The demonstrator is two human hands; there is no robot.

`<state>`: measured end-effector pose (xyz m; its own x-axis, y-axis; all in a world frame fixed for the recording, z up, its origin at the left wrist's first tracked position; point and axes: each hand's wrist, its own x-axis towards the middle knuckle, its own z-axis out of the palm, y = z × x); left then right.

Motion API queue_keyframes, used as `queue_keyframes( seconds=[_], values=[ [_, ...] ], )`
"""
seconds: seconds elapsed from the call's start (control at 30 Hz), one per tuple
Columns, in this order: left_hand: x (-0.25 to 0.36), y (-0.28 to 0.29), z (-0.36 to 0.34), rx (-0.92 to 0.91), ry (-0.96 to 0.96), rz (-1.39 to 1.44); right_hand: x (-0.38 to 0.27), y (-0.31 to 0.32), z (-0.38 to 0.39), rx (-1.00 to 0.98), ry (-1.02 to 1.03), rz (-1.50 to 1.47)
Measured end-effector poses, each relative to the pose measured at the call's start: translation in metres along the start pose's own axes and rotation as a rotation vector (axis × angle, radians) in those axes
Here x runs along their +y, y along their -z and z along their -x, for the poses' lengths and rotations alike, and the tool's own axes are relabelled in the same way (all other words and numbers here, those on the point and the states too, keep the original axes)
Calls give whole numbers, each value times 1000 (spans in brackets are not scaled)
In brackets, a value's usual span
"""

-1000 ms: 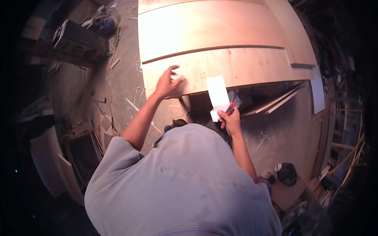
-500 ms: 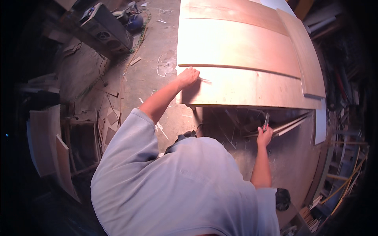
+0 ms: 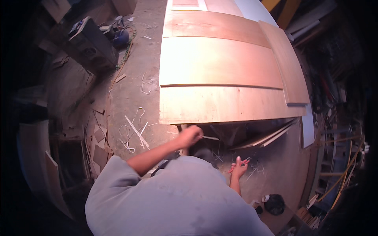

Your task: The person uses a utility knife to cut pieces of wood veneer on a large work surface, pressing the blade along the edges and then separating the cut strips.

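My left hand, blurred, is closed on a thin pale strip just below the near edge of a plywood-topped work surface. Lower and to the right, my right hand grips a red-handled hand tool, apparently pliers or a cutter, over the dim floor. Several plywood boards lie overlapping on the surface, with a narrower board along the right side.
A dark speaker box and hoses stand at the left. Pale offcut strips litter the floor. Leaning panels are at the lower left, boards beneath the surface, a dark bag and ladder-like frames at the right.
My left hand has moved from the plywood top down past its near edge. My right hand is lower in the picture, and the white sheet it held earlier no longer shows.
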<state>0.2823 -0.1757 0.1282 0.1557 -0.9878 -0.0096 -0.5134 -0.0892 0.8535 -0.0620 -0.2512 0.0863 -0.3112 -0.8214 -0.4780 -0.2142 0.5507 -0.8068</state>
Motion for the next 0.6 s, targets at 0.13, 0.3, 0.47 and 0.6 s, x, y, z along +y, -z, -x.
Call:
queue_keyframes(
  seconds=[0.13, 0.3, 0.47, 0.6],
  values=[
    [22, -101, -56, -387, -344, -23, -118, -30, -22, -6, 263, -124],
    [56, -50, -57, -919, -6, 122, -177, -48, -87, -265, 548, -293],
    [-37, 14, 13, -343, 141, 491, -179, -114, -14, -612, 386, -206],
    [-86, 71, 57, -97, 335, 673, -142, -185, 59, -926, 281, 26]
  ],
)
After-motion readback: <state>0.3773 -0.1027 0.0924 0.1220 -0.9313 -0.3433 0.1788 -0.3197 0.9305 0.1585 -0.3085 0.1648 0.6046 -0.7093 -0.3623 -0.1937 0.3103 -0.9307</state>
